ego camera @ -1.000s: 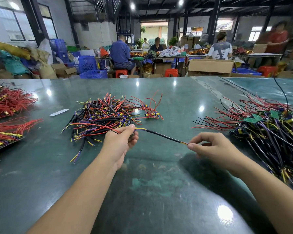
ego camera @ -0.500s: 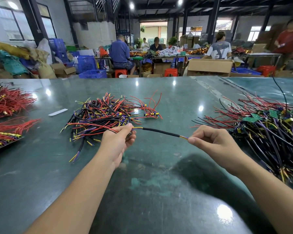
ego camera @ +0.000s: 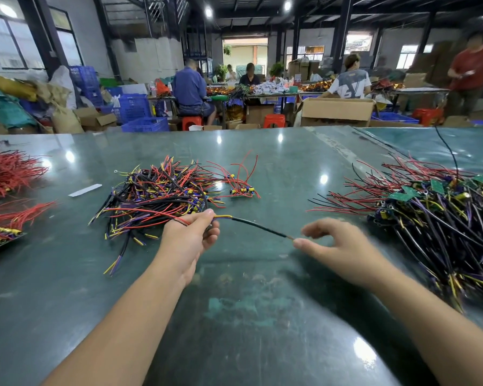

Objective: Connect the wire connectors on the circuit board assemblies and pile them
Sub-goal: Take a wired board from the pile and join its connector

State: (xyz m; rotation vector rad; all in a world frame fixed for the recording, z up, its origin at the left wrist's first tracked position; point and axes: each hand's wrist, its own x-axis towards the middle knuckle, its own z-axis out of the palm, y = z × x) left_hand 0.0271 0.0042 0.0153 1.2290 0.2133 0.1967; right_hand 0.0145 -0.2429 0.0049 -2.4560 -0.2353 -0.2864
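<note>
No legible text, labels, brands or numbers anywhere; print on a distant shirt too blurred to read.

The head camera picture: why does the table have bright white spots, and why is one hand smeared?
Head view: the spots are ceiling lamps mirrored in the glossy green table. The right hand is motion-blurred, its fingers loose near the black wire's tip; the left hand, gripping the wire, looks sharper. The wide lens curves the frame's edges.
</note>
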